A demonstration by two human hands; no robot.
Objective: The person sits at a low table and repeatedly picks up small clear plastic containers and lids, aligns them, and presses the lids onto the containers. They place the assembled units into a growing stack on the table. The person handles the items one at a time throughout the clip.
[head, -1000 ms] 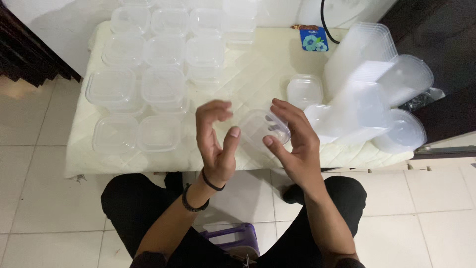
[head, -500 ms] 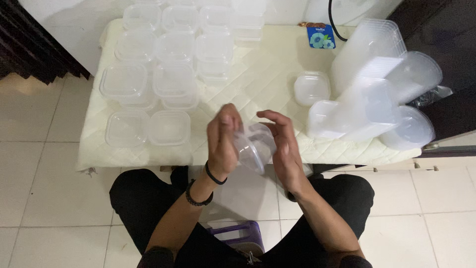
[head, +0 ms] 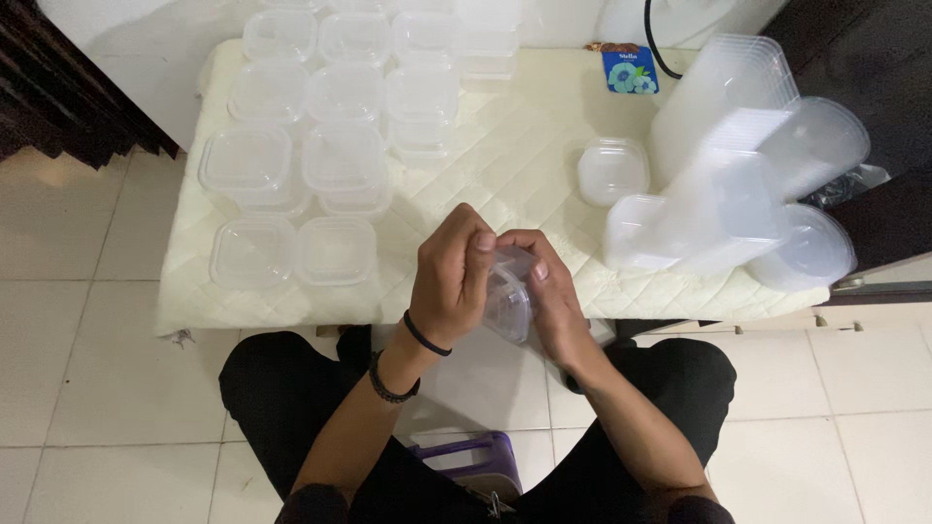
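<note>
Both my hands hold a small clear plastic container (head: 509,299) tilted on its side, above the table's front edge. My left hand (head: 452,274) presses on it from the left, fingers curled over the top. My right hand (head: 549,291) cups it from the right, thumb on the rim. Whether a lid is on it I cannot tell. Two dark bands sit on my left wrist.
A white quilted table (head: 505,165) carries several closed clear containers (head: 335,146) in rows at the back left. Sleeves of stacked containers and lids (head: 738,175) lie at the right, one loose container (head: 612,171) beside them. A small blue packet (head: 629,70) lies at the back. A purple stool (head: 471,461) is under me.
My hands, apart with the container in the right one a second ago, have closed together on the container and drawn slightly toward me.
</note>
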